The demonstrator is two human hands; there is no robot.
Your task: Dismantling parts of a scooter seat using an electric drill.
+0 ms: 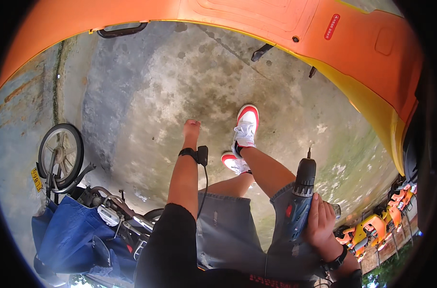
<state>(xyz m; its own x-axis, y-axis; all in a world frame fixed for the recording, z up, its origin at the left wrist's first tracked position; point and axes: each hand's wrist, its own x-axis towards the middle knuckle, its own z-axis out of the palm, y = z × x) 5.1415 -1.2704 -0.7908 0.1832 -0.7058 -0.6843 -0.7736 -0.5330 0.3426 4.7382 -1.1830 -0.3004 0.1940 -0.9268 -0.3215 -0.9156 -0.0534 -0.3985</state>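
We see the cordless drill at the lower right of the frame, grasped in the right grip, with its bit pointing up the frame and apart from any surface. The left grip, near the centre, seems curled, but we cannot tell whether it holds something. As we judge it, taking the drill in hand is done, while no drilling or driving is in progress. The orange panel along the top carries a dark round recess; whether work there is finished or left, we cannot tell.
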